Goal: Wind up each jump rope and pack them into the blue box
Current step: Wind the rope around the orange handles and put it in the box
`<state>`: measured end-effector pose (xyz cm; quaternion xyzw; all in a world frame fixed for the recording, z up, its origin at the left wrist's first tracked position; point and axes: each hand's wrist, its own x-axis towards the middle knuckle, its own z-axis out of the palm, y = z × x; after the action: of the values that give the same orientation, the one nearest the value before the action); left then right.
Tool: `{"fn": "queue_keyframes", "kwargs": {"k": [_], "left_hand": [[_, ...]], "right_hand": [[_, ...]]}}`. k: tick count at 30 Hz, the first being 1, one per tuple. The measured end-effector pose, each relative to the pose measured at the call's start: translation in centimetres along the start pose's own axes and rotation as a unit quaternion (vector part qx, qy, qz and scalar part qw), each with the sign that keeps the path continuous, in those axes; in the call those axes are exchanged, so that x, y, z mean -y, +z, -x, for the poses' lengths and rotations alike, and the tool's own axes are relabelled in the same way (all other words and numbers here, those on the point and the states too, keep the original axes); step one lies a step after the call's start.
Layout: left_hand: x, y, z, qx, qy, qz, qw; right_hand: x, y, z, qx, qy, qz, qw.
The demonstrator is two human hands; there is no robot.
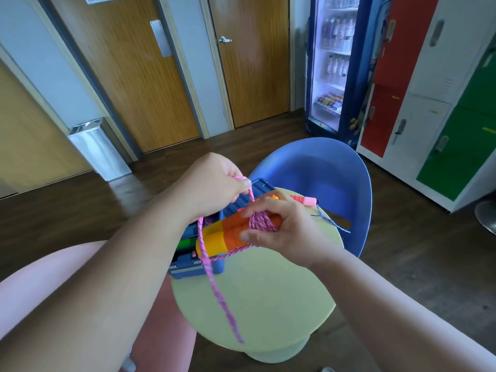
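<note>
1. Head view, hands: the right hand [281, 226] grips the orange handles [222, 234] of a jump rope, thumb on the near side and fingers [264, 206] curled over the far side, holding them in the air above the desk [268, 291].
2. The handles' long axis runs nearly level from left to right, the right end a little farther away and hidden in the palm. The paler yellow-orange end points left, over the blue box [188, 267].
3. The left hand [212, 183] is raised just above and left of the right one, pinching the pink rope [209, 267] between thumb and forefinger. From there the rope drops to several turns wound round the handles' right half (under the right fingers).
4. One strand loops down past the handles' left end, and a loose tail hangs toward the near side over the desk.
5. The blue box stands open at the desk's left edge, its ribbed lid rising behind the hands.
6. Another rope's pink handle [308, 201] lies at the far edge, beside a blue chair [322, 167].
</note>
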<state>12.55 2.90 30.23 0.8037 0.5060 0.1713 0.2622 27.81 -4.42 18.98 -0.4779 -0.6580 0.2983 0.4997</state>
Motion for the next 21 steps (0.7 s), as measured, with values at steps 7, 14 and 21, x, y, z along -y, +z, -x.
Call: {"fn": "queue_keyframes", "kwargs": {"k": [7,14,21], "left_hand": [[0.2,-2.3,-0.7,0.057,0.052,-0.105,0.991],[3.0,-1.9,-2.1,0.121,0.091,-0.054,0.987],[6.9,4.3,-1.1,0.143,-0.003,0.27,0.952]], "right_hand": [[-0.4,-0.5,1.2,-0.033,0.014,-0.073,0.997],[-0.4,-0.7,2.0,-0.039,-0.013,-0.146,0.988],[0.0,-2.0,1.7,-0.146,-0.011,-0.259,0.955]]}}
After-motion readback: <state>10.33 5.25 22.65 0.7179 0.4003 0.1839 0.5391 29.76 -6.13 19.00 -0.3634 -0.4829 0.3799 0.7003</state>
